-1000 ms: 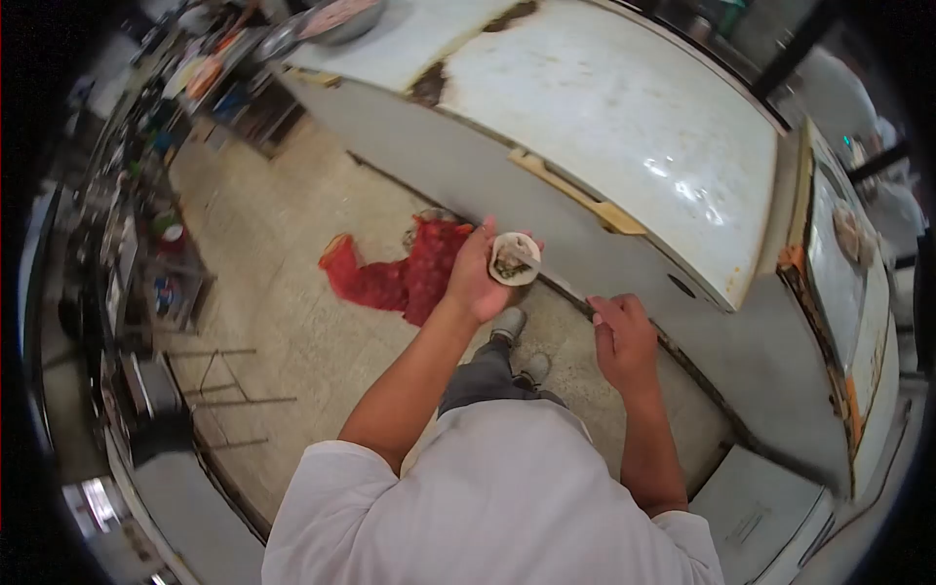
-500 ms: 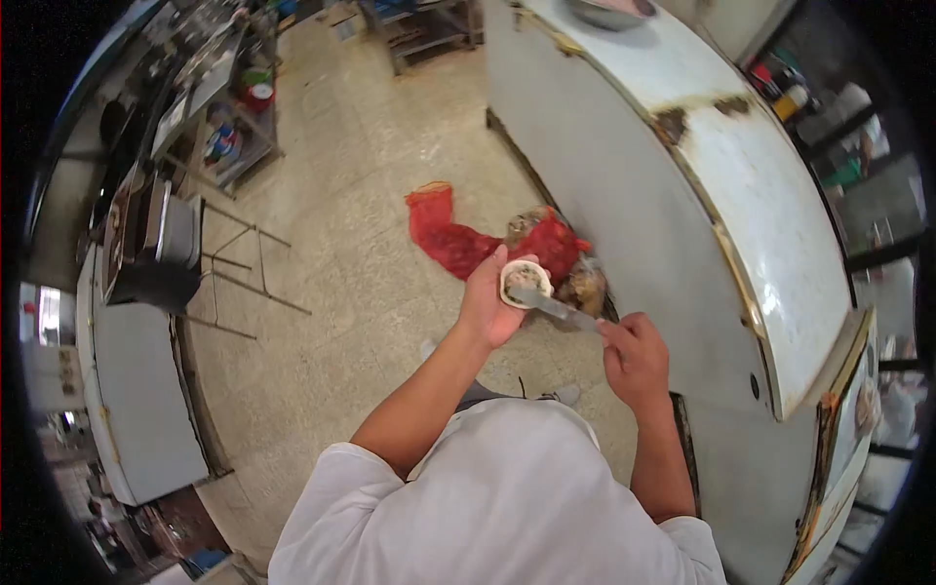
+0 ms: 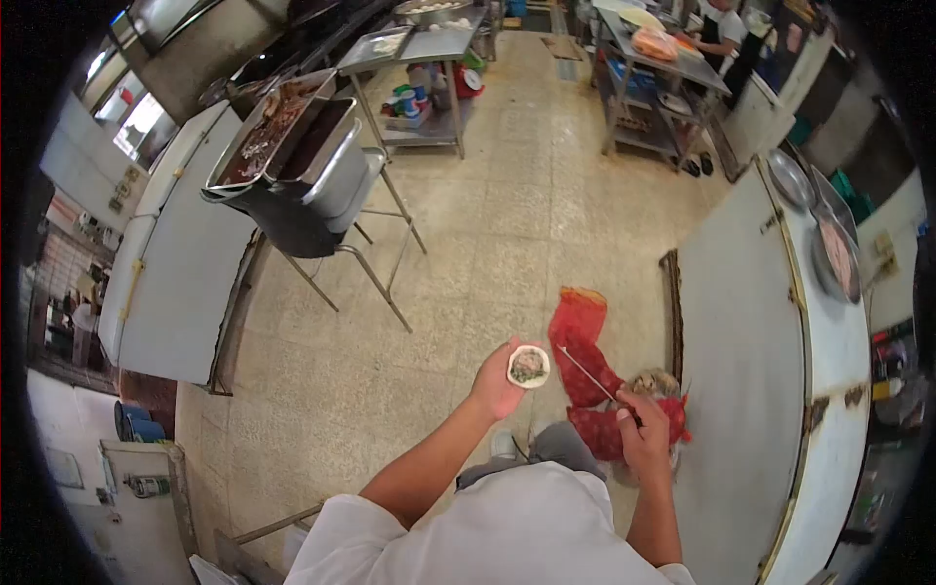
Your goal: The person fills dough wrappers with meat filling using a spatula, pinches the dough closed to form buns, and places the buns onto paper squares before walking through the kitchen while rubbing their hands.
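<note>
My left hand (image 3: 497, 383) cups a round, pale dough wrapper (image 3: 515, 370) in its palm. Pinkish, green-flecked filling (image 3: 529, 366) lies in the middle of the wrapper. To the right, my right hand (image 3: 645, 434) is closed around a flat metal spatula (image 3: 588, 375), whose thin blade points up and left. The blade is apart from the dough and shows nearly edge-on. Below and behind the right hand, red mesh sacks (image 3: 583, 366) lie on the floor beside a clear bag (image 3: 651, 383) of brownish contents.
A white chest (image 3: 741, 390) stands close on my right, with metal bowls (image 3: 837, 255) on top. At the left, a metal-legged chair (image 3: 283, 229) carries trays (image 3: 278, 127). Steel tables (image 3: 429, 44) stand farther off, and a person (image 3: 721, 34) is at the back right.
The spatula has come away from the filling, and my right hand has moved apart from my left. The camera view has turned left and up, showing more of the room.
</note>
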A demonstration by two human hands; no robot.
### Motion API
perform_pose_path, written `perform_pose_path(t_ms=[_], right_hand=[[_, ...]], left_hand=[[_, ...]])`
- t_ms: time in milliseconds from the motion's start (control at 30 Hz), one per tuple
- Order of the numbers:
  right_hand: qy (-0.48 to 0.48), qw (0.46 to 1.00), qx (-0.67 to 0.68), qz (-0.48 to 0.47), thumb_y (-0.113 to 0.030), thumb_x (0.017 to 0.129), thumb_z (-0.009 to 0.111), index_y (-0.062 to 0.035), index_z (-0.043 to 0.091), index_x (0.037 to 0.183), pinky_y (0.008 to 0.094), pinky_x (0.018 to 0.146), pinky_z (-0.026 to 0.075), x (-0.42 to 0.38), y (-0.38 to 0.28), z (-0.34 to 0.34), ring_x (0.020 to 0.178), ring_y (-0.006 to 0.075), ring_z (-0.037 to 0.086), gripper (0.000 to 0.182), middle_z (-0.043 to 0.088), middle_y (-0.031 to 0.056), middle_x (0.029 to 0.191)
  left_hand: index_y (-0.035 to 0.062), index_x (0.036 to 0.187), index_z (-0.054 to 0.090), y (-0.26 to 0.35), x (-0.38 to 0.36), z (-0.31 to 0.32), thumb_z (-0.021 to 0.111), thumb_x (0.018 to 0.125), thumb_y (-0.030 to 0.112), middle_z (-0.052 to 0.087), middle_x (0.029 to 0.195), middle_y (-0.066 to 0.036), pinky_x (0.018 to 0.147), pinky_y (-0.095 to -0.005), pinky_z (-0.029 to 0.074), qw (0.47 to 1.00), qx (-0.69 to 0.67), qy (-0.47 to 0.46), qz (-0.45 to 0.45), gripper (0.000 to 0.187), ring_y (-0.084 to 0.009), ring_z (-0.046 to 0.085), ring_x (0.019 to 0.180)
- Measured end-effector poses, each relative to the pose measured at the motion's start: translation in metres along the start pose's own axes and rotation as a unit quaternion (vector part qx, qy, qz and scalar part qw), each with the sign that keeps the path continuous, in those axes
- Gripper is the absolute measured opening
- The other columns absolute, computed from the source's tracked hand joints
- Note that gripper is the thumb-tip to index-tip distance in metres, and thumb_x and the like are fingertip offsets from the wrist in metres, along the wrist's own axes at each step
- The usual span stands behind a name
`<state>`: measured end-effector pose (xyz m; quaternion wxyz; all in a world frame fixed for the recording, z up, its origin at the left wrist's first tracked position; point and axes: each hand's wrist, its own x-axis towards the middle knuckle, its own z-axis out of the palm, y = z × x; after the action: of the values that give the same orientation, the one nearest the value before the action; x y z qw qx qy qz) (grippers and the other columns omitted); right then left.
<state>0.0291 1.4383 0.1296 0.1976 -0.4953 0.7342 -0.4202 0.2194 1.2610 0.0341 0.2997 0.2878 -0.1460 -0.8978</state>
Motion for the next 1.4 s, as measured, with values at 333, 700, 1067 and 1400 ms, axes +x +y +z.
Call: perform_pose_path(t_ms=[333, 700, 1067, 1400], right_hand=[[0.058, 0.997, 0.012, -0.041, -0.021, 0.084, 0.065, -0.0024, 0.055, 0.12, 0.0378, 0.084, 0.044, 0.257, 0.05, 0.143, 0.092, 0.0278, 0.055, 0.042, 0.054, 0.0146, 0.099], [-0.044, 0.996, -0.077, -0.027, -0.04, 0.086, 0.06, -0.0093, 0.049, 0.126, 0.0436, 0.077, 0.048, 0.544, 0.033, 0.212, 0.094, 0.0367, 0.058, 0.051, 0.05, 0.0179, 0.108], [-0.073, 0.99, -0.114, -0.032, -0.038, 0.087, 0.061, -0.0077, 0.052, 0.121, 0.0441, 0.079, 0.048, 0.775, 0.039, 0.305, 0.095, 0.0377, 0.058, 0.046, 0.052, 0.0178, 0.11], [-0.113, 0.985, -0.101, -0.087, -0.029, 0.088, 0.061, -0.0074, 0.054, 0.118, 0.0428, 0.077, 0.047, 0.99, -0.002, 0.409, 0.089, 0.0366, 0.056, 0.038, 0.051, 0.0176, 0.105]], left_hand=[[-0.006, 0.122, 0.053, 0.102, 0.114, 0.011, 0.033, 0.099, 0.046, 0.045, 0.138, -0.015, 0.098, -0.0404, 0.044, 0.992, 0.032, -0.104, -0.064, 0.06, -0.0286, 0.056, 0.114], [-0.0077, 0.116, 0.056, 0.264, 0.287, 0.074, 0.035, 0.099, 0.045, 0.064, 0.109, -0.018, 0.092, -0.0382, 0.047, 0.999, -0.026, 0.021, 0.005, 0.059, -0.0287, 0.061, 0.101], [-0.0062, 0.118, 0.055, 0.42, 0.494, 0.041, 0.039, 0.098, 0.045, 0.064, 0.105, -0.013, 0.088, -0.036, 0.048, 0.997, -0.081, -0.02, 0.007, 0.057, -0.024, 0.062, 0.098], [-0.0039, 0.117, 0.055, 0.599, 0.583, 0.037, 0.042, 0.098, 0.039, 0.064, 0.107, -0.013, 0.09, -0.0354, 0.048, 0.992, -0.114, 0.034, 0.048, 0.048, -0.0218, 0.06, 0.102]])
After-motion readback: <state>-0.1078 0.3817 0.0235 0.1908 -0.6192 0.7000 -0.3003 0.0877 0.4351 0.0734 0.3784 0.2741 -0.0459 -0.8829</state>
